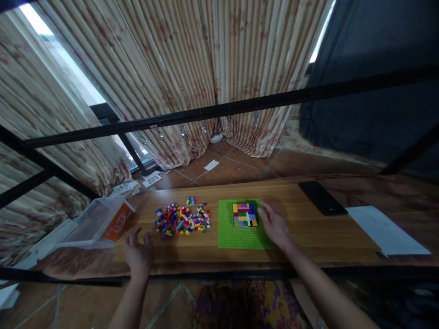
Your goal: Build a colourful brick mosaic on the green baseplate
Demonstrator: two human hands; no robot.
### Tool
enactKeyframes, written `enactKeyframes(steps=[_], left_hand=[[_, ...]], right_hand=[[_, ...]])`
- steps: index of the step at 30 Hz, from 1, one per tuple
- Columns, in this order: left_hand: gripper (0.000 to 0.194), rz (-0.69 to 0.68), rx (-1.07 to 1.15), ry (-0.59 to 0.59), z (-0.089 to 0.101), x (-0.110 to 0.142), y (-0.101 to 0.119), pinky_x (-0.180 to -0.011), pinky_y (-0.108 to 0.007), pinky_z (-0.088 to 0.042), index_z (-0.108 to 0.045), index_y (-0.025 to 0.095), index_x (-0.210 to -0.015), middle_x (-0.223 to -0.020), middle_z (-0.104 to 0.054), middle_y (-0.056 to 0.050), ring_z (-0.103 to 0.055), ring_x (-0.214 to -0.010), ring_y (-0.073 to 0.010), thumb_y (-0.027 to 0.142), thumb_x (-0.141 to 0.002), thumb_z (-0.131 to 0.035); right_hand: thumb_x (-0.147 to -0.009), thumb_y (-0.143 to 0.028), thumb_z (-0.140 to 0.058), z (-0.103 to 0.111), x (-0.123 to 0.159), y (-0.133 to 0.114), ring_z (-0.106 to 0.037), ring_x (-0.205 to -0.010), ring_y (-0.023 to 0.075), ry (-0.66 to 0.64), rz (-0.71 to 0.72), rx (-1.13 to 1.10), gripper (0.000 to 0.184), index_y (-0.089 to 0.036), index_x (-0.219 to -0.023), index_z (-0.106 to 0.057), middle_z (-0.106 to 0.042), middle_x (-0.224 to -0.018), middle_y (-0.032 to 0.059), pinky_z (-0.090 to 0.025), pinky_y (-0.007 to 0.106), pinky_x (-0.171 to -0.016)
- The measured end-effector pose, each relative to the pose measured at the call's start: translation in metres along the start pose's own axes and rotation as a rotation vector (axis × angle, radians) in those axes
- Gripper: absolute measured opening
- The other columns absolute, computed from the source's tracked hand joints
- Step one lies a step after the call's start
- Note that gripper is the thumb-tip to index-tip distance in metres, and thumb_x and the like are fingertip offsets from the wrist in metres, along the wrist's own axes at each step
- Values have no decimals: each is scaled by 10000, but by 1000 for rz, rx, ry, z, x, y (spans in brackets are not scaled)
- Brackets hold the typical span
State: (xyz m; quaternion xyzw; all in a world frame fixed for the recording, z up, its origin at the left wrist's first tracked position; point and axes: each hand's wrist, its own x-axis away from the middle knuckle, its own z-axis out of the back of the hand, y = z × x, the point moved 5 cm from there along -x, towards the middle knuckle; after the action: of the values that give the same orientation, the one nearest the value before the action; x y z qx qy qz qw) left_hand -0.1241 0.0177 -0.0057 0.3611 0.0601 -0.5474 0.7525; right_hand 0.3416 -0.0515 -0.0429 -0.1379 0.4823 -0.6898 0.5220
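Note:
A square block of multicoloured toy bricks (244,215) stands on a green baseplate (228,238) near the middle of the table. My right hand (274,224) rests over the baseplate's right edge, fingers stretched towards the block, with no brick visible in them. To the left lies a loose pile of small coloured bricks (185,219). My left hand (137,249) hovers by the table's front left, just left of the pile. Its fingers are spread and curved, and nothing shows between them.
A clear plastic bin (91,219) with an orange label sits at the table's left end. On the right lie a black phone-like slab (322,198) and a white paper sheet (386,230). A dark metal rail (206,112) crosses beyond the wooden table (206,256).

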Motion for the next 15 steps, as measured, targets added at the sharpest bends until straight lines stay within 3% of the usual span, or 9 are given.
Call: enactKeyframes(steps=[1,4,7,9,12,15], left_hand=[[266,-105,82,-20,0,17,21,-963,-487,-502,-574,240,-1047,-1103,-635,-46,-594,-1091,-278,357,-821,-496],[347,-432,317,-241,-12,80,98,-1054,-437,-460,-552,206,-1194,-1282,-565,-105,-533,-1231,-251,352,-889,-475],[441,-657,316,-448,-28,128,177,-1103,-463,-408,-484,206,-1348,-1426,-481,-123,-443,-1337,-251,341,-931,-428],[487,-756,261,-541,-39,144,220,-1124,-500,-366,-454,202,-1393,-1472,-448,-126,-394,-1376,-268,384,-943,-416],[552,-890,174,-635,-57,156,266,-1153,-538,-294,-396,182,-1445,-1533,-379,-119,-308,-1429,-274,446,-961,-361],[590,-974,81,-674,-75,167,284,-1167,-521,-260,-379,146,-1457,-1551,-349,-129,-261,-1452,-266,471,-968,-321]], right_hand=[[-935,-516,-386,-3,5,-3,-561,-1196,270,-10,26,26,504,-195,-1266,-590,-618,-1267,129,-416,473,-1055],[-942,-502,-384,-14,18,-8,-502,-1275,286,-49,73,91,535,-171,-1332,-544,-556,-1354,154,-384,489,-1091],[-942,-493,-396,-22,29,-9,-446,-1331,308,-90,101,137,574,-140,-1385,-494,-499,-1416,179,-361,511,-1107],[-941,-480,-405,-23,33,-7,-440,-1337,310,-98,119,137,576,-141,-1401,-474,-499,-1418,180,-363,519,-1104],[-945,-455,-399,-18,36,0,-481,-1299,300,-77,122,87,548,-147,-1392,-479,-536,-1375,183,-395,522,-1079],[-954,-408,-377,-13,38,8,-522,-1252,283,-50,113,32,503,-159,-1376,-490,-562,-1338,178,-430,510,-1050]])
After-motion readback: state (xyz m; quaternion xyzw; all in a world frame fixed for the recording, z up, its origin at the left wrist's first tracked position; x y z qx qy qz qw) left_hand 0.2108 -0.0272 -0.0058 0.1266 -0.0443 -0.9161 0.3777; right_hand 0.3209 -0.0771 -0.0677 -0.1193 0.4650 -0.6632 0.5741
